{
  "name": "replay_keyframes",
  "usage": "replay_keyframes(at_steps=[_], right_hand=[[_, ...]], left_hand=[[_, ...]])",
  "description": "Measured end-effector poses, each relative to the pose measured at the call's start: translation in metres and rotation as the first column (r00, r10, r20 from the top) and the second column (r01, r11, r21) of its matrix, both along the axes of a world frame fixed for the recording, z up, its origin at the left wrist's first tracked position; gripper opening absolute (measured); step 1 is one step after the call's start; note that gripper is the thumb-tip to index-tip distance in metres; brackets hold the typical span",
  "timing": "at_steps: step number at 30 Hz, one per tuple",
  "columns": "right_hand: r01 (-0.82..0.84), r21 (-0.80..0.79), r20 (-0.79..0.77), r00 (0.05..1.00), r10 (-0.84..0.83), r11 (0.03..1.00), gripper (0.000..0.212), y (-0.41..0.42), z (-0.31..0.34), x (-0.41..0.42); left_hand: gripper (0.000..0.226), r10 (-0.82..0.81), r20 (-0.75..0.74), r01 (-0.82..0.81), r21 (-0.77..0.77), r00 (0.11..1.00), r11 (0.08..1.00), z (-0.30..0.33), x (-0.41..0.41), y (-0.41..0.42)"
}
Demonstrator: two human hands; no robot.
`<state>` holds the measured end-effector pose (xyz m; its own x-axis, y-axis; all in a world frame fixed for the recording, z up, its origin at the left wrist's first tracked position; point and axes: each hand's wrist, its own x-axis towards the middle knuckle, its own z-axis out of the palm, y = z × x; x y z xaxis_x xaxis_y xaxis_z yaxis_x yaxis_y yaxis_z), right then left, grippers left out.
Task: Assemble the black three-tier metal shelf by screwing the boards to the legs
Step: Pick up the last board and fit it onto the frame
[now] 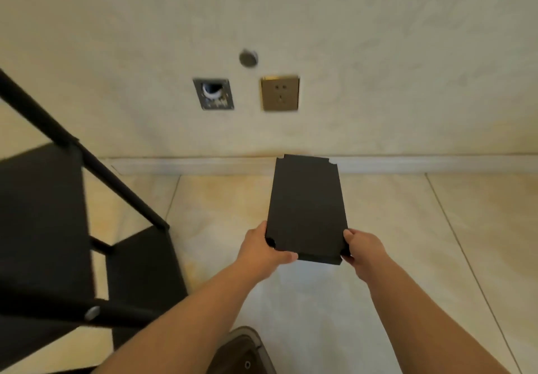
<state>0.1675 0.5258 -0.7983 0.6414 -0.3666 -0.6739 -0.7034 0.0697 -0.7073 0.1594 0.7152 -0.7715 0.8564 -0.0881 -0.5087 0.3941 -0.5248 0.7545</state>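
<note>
Board: 1 black rectangular board (pixel 307 210) with notched corners, held out above the tiled floor (pixel 393 228); its far end points toward the wall, its near end sits between the 2 hands.
Left hand: the left hand (pixel 262 250) grips the near left corner, thumb lying along the near edge, fingers curled underneath out of sight.
Right hand: the right hand (pixel 364 250) grips the near right corner, fingers wrapped round the edge.
Shelf frame: 1 partly built black shelf frame (pixel 43 228), well to the left of the left hand, showing 2 dark boards and 3 black bars; 1 silver screw head (pixel 92 313) shows on the nearest bar.
Wall: beyond the board's far end, 1 gold socket plate (pixel 280 93), 1 open metal box (pixel 214 94) to its left and 1 round grey cap (pixel 248 58) above them.
Skirting: 1 pale strip (pixel 189 165) along the wall foot, just behind the board's far end.
Below the arms: 1 brownish object (pixel 241 350) at the bottom edge; what it is, cannot tell.
</note>
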Motion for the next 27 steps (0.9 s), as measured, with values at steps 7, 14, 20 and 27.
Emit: replay_keyframes(at_steps=[7, 14, 20, 27], right_hand=[[-0.062, 0.037, 0.194, 0.980, 0.054, 0.997, 0.025, 0.010, 0.122, -0.041], [-0.088, 0.041, 0.430, 0.901, 0.062, 0.995, 0.023, 0.020, 0.236, -0.086], [-0.146, 0.084, 0.593, 0.802, 0.068, 0.986, 0.035, 0.043, 0.326, -0.111], [-0.324, 0.160, 0.718, 0.687, 0.116, 0.933, 0.030, 0.117, 0.405, -0.120]], left_hand=[[0.050, 0.116, 0.180, -0.110, -0.042, 0.977, 0.993, 0.113, -0.058, 0.013], [0.054, 0.209, 0.401, -0.153, -0.169, 0.892, 0.974, 0.221, -0.114, 0.023], [0.061, 0.336, 0.551, -0.177, -0.321, 0.764, 0.930, 0.308, -0.154, 0.057], [0.062, 0.409, 0.739, -0.280, -0.301, 0.535, 0.911, 0.379, -0.198, 0.120]])
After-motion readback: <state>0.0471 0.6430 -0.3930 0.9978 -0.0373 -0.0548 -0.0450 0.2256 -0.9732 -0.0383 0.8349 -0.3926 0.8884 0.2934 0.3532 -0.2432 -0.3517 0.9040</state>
